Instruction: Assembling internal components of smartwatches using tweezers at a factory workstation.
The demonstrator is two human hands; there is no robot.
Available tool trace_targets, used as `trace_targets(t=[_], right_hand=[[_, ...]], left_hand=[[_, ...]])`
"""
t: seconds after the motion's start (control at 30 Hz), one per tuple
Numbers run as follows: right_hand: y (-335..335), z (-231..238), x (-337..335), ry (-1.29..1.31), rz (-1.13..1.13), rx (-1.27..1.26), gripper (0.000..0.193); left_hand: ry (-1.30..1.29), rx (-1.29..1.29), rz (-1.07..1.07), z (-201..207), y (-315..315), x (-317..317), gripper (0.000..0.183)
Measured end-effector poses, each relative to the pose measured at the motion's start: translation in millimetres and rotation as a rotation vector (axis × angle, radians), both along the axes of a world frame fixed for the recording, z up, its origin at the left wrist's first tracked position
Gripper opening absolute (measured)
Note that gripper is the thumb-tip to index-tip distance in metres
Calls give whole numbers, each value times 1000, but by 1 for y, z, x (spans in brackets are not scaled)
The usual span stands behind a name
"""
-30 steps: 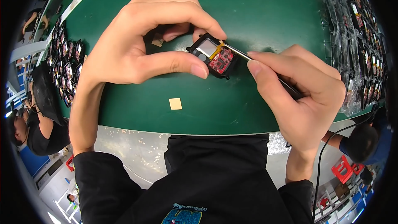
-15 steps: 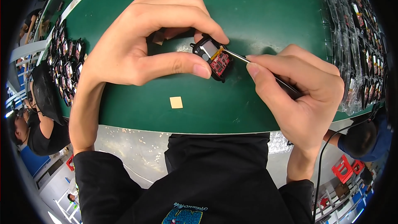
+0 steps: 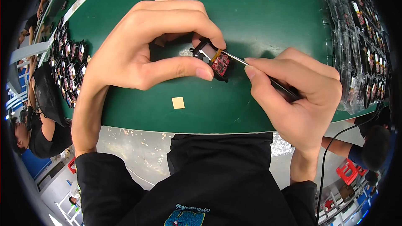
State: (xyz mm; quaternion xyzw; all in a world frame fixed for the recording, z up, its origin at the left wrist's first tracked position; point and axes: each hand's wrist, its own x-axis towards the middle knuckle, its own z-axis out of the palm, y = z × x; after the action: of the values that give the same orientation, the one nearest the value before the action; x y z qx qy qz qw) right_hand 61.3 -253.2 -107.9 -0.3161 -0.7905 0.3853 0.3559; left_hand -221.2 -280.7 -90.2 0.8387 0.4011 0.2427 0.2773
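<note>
Between thumb and fingers, my left hand (image 3: 167, 37) grips a small black device housing (image 3: 209, 60) by its edges, just above the green table. Inside the housing show a silver block, a strip of amber tape and a red circuit board (image 3: 220, 63). My right hand (image 3: 299, 92) is closed round the dark handle of a pair of tweezers or similar thin metal-tipped tool (image 3: 235, 58); its exact kind is unclear. The tool's tip meets the housing's upper right edge, by the amber tape. My left fingertips partly cover the housing's rim.
Two cream paper squares (image 3: 178, 103) lie on the green table (image 3: 234, 109). Many similar housings (image 3: 69, 67) are heaped at the left. Clear plastic trays (image 3: 345, 50) of more units are stacked at the right. A black cable (image 3: 324, 159) hangs at the right; people sit on both sides.
Both hands, with the housing and the tool, have shifted slightly left. The tool tip stays at the same edge of the housing. At the right, the neighbouring person has moved.
</note>
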Motion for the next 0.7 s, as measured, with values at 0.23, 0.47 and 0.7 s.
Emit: trace_targets(t=[0.23, 0.47, 0.7], right_hand=[[-1, -2, 0, 9, -4, 32, 16], [1, 1, 5, 119, -177, -13, 11], [3, -4, 3, 276, -187, -19, 9]], left_hand=[[-23, -7, 6, -1, 0, 0, 54], [127, 70, 141, 11, -10, 11, 57], [-26, 37, 330, 20, -3, -4, 51]])
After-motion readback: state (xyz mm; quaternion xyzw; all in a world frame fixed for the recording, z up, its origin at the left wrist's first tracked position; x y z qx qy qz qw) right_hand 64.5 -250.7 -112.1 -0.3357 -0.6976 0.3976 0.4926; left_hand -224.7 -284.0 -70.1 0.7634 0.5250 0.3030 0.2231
